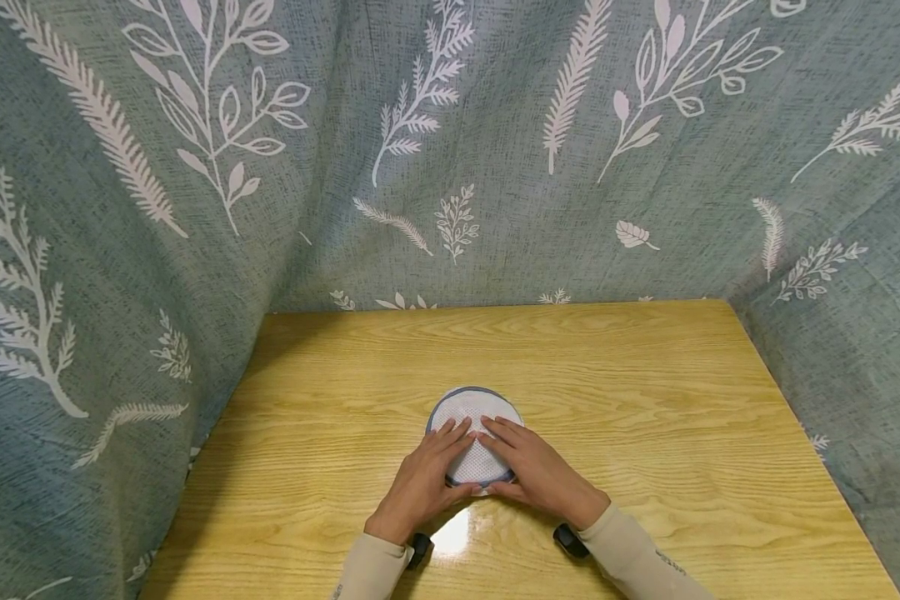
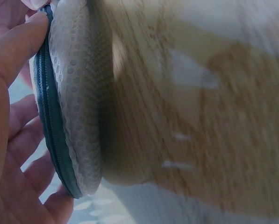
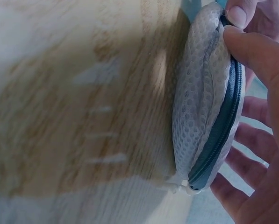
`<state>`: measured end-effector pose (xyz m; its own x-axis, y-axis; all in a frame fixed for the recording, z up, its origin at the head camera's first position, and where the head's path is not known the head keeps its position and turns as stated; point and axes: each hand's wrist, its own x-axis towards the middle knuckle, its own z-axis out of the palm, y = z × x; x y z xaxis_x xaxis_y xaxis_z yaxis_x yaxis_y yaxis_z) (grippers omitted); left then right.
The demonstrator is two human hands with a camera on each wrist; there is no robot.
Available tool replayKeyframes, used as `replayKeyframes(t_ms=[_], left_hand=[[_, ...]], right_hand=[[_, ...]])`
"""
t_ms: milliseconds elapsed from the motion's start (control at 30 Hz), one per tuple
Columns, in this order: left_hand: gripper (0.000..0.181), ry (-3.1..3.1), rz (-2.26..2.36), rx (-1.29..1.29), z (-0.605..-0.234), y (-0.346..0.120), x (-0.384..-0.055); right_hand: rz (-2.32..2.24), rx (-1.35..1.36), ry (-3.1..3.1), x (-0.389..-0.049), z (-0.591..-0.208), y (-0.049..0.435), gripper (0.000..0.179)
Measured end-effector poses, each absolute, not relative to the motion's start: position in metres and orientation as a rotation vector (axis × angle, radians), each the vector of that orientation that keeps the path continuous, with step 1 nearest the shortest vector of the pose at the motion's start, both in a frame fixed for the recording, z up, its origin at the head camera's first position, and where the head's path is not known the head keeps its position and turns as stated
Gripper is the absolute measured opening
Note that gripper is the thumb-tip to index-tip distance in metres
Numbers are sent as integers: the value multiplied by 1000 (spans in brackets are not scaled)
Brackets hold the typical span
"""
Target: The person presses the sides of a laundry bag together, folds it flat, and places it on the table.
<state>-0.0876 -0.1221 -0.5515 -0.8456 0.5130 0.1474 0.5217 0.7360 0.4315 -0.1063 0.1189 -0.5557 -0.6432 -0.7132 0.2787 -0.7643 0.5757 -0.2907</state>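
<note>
In the head view a round white mesh zip pouch [image 1: 487,404] with a dark blue rim lies on the wooden table. My left hand [image 1: 425,481] rests on its left side, and my right hand [image 1: 543,468] rests on its right side. The fingers of both hands spread fairly straight over the top face. Both thumbs meet at the near edge. In the left wrist view the thumb touches the blue-green zipper [image 2: 50,112], with puffed mesh [image 2: 78,107] below it. The right wrist view shows the zipper [image 3: 223,126] closed along the visible side, the other thumb against its edge.
The wooden table [image 1: 645,392] extends around the pouch on all sides. Grey-blue curtains [image 1: 495,233] with white leaf prints hang behind it and along the left and right. Dark devices [image 1: 570,540] sit at both wrists, beside beige sleeves [image 1: 637,550].
</note>
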Motion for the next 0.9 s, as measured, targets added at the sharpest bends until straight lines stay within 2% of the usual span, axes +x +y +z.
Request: replayKeyframes(t_ms=[900], left_hand=[[74,-2989,-779,-868,-551,-122,-90]], right_hand=[[621,1284,-2677,-106,-554,120,76]])
